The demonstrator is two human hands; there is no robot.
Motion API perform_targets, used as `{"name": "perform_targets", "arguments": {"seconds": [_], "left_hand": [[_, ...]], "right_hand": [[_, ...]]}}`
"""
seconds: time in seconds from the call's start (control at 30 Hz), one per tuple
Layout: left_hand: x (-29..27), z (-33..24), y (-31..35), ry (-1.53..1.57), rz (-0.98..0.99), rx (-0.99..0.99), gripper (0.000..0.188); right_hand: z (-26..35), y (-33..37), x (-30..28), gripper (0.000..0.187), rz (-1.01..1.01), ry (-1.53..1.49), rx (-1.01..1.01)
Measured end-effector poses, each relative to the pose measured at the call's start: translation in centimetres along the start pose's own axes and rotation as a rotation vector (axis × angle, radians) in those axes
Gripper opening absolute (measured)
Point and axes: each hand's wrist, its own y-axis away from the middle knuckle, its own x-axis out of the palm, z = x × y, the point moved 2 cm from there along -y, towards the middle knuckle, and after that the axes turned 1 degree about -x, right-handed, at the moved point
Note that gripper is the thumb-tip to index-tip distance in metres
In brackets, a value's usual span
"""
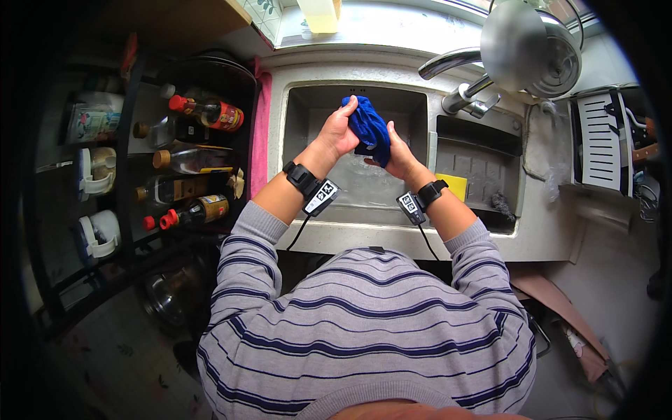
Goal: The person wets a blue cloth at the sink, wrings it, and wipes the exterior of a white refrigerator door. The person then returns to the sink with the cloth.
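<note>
Over the left basin of a double sink (301, 203), I hold a bunched blue cloth (371, 129) in both hands. My left hand (339, 131) grips its upper left side, thumb up along the edge. Lower on the right side, my right hand (399, 155) closes on the cloth, its fingers partly hidden behind it. Beneath my hands, the basin floor looks wet and shiny. Each wrist carries a black strap with a small cabled device.
Right of my hands are the chrome faucet (458, 98) and a smaller basin with a yellow cloth or sponge (451, 186) and a dark scrubber (502, 204). A pink towel (260, 133) hangs left, beside a rack of several bottles (189, 159). A slotted white rack (600, 140) stands far right.
</note>
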Motion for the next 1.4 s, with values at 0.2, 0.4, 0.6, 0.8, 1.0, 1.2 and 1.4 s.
{"name": "perform_targets", "arguments": {"seconds": [0.2, 0.4, 0.6, 0.8, 1.0, 1.2, 1.4], "left_hand": [[-0.9, 2.4, 0.0, -0.902, -0.089, 0.265, 0.042], [0.5, 3.6, 2.1, -2.111, 0.343, 0.673, 0.052], [1.3, 0.7, 3.0, -1.852, 0.868, 0.286, 0.039], [2.2, -0.6, 3.8, -1.437, 0.558, 0.428, 0.014], [2.1, -0.2, 5.7, -1.896, 0.575, 1.074, 0.050], [1.9, 2.1, 4.4, -2.090, 0.748, 1.112, 0.068], [2.6, 1.9, 2.8, -2.088, 0.782, 1.173, 0.047]], "right_hand": [[1.2, 1.7, 1.2, 0.083, 0.254, -0.307, 0.091], [2.4, 1.7, 0.2, 0.054, 0.346, -0.451, -0.012], [3.0, 3.1, -2.1, 0.028, 0.151, -0.007, 0.060], [3.5, 3.9, -1.7, 0.022, 0.218, -0.022, 0.176], [3.7, 4.1, -2.0, 0.019, 0.228, -0.063, 0.229], [3.6, 4.0, -0.7, 0.015, 0.274, 0.074, 0.233], [3.5, 4.7, 1.4, 0.017, 0.336, 0.314, 0.308]]}}
